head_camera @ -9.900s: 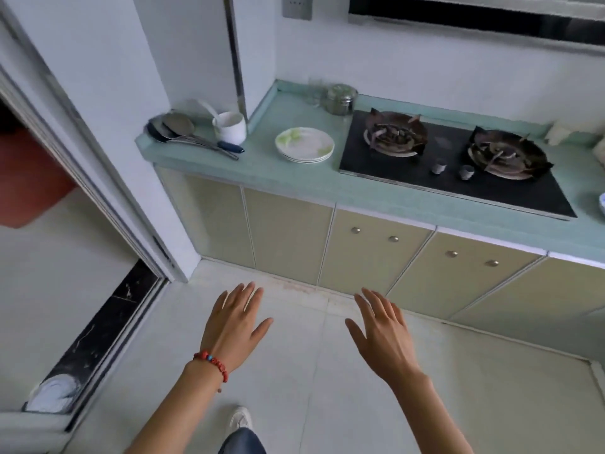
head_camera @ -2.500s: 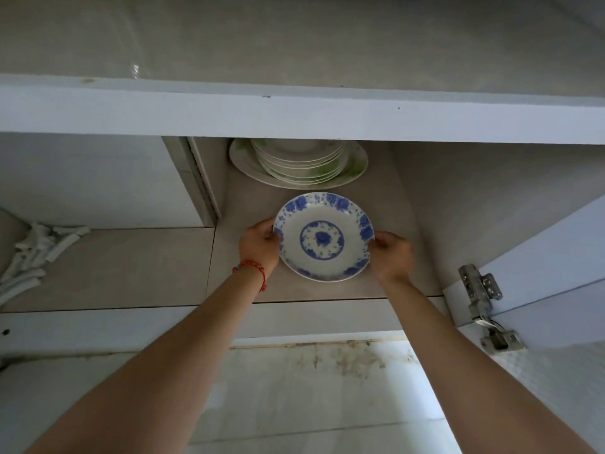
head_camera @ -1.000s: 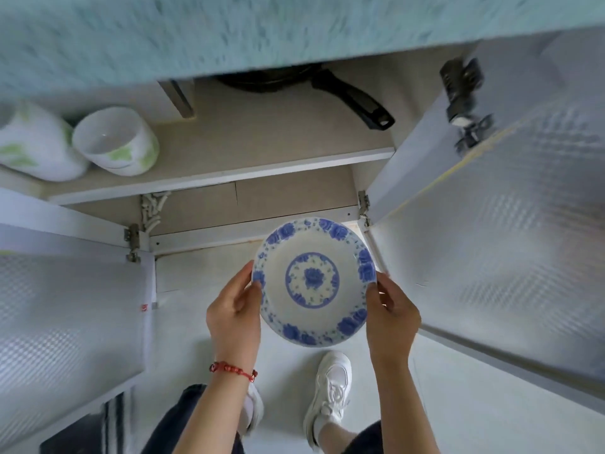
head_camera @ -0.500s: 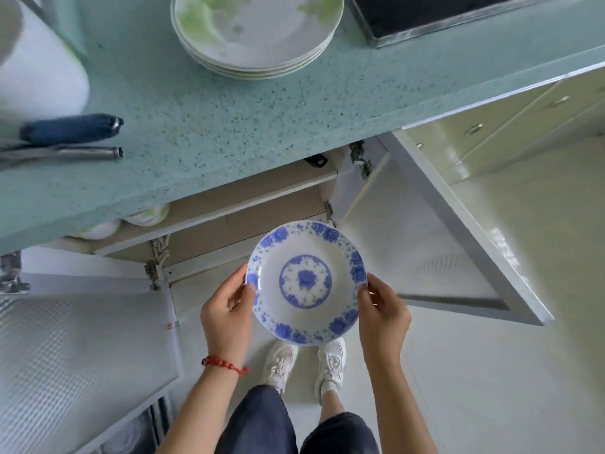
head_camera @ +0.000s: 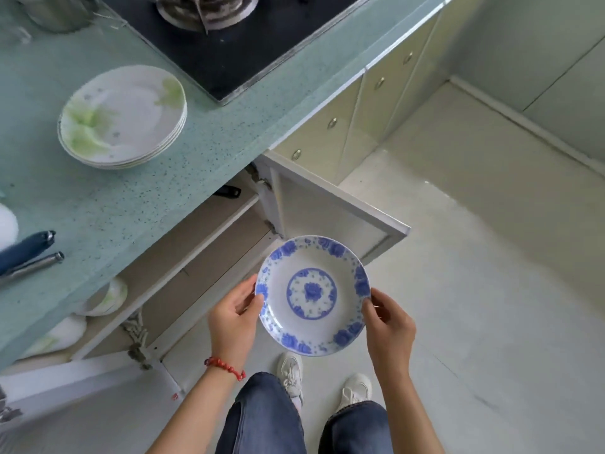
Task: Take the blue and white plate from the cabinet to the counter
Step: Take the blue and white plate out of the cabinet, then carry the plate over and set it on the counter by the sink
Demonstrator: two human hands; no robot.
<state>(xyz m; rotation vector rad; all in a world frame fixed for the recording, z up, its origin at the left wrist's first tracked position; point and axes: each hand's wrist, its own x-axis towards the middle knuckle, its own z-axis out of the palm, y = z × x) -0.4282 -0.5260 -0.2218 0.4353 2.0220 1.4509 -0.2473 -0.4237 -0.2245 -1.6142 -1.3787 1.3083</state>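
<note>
The blue and white plate (head_camera: 312,294) is held level in front of me, above the floor and my shoes, outside the cabinet (head_camera: 209,257). My left hand (head_camera: 234,317) grips its left rim and my right hand (head_camera: 388,326) grips its right rim. The teal counter (head_camera: 108,204) lies up and to the left of the plate, higher in the view. The cabinet under it stands open, with its shelf showing.
A stack of white and green plates (head_camera: 122,116) sits on the counter beside the black gas hob (head_camera: 235,37). Utensil handles (head_camera: 27,257) lie at the counter's left edge. An open cabinet door (head_camera: 337,211) juts out just behind the plate. White bowls (head_camera: 104,296) sit inside the cabinet.
The plate came out of the cabinet in both hands. Over the last second my view rose and swung right, so more of the counter top and hob shows.
</note>
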